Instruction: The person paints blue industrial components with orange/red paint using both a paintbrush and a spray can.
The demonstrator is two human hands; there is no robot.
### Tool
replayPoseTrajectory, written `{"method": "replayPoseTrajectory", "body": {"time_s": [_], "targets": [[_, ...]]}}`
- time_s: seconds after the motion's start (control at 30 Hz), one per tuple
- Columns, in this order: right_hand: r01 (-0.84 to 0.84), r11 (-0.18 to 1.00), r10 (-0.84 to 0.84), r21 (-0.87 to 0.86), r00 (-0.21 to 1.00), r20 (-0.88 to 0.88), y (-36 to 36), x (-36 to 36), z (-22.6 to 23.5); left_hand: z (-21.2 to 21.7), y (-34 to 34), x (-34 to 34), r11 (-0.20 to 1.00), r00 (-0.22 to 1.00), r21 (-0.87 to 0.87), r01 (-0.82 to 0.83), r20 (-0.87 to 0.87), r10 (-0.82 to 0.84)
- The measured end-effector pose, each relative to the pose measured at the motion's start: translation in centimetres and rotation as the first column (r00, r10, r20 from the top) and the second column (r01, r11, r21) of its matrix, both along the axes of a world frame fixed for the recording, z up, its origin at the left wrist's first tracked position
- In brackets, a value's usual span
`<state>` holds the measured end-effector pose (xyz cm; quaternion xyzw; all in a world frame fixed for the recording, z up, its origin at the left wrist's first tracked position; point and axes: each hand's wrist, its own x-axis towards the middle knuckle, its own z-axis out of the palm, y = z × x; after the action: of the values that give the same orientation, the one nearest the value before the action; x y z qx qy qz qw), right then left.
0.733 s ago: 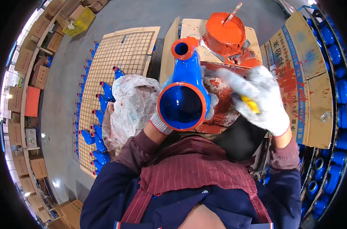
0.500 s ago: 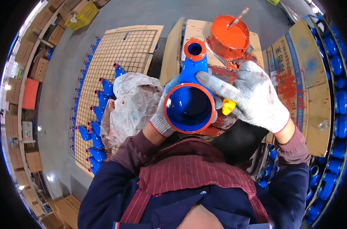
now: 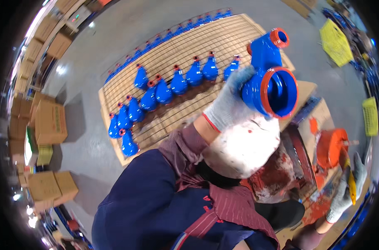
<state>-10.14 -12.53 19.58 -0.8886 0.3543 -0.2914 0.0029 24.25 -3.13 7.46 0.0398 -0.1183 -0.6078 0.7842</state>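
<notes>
My left hand (image 3: 230, 104), in a white knit glove, grips a glossy blue metal pipe fitting (image 3: 265, 54) with orange-red rims. The fitting is raised above a wire grid, its wide round mouth facing right. Low at the right, my right hand (image 3: 343, 198) is closed round a yellow-handled tool (image 3: 352, 187), whose working end I cannot make out. Close by it stands a round container of orange-red paint (image 3: 330, 150), with a handle sticking out sideways. Beneath my left wrist is a white, red-spotted cloth (image 3: 243, 148).
Several blue fittings (image 3: 179, 83) stand on the wire grid (image 3: 189, 39) laid over cardboard, with another row along its far edge. Cardboard boxes (image 3: 50, 121) stand on the floor at left. Yellow crates (image 3: 336, 41) are at far right. A red-stained surface (image 3: 277, 177) lies before me.
The view has swung left toward the grid. My left hand has carried the fitting over beside the grid. My right hand has come off the fitting and is now by the paint container.
</notes>
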Motion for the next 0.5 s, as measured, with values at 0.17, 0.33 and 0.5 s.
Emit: {"method": "replayPoseTrajectory", "body": {"time_s": [0.17, 0.33, 0.5], "targets": [[-0.082, 0.995, 0.083, 0.052, 0.996, -0.017, -4.0, 4.3, -2.9, -5.8, 6.5, 13.1, 0.901, 0.857, 0.207, -0.382, 0.445, 0.261], [-0.062, 0.994, 0.063, 0.089, 0.998, -0.01, -5.5, 8.4, -4.5, -9.7, 8.2, 17.7, 0.914, 0.95, 0.263, -0.309, 0.131, 0.283], [-0.081, 0.997, 0.081, 0.004, 0.993, -0.084, -4.3, 11.2, -3.9, -10.4, 3.9, 17.2, 0.935, 0.974, 0.273, -0.224, 0.061, 0.216]]}}
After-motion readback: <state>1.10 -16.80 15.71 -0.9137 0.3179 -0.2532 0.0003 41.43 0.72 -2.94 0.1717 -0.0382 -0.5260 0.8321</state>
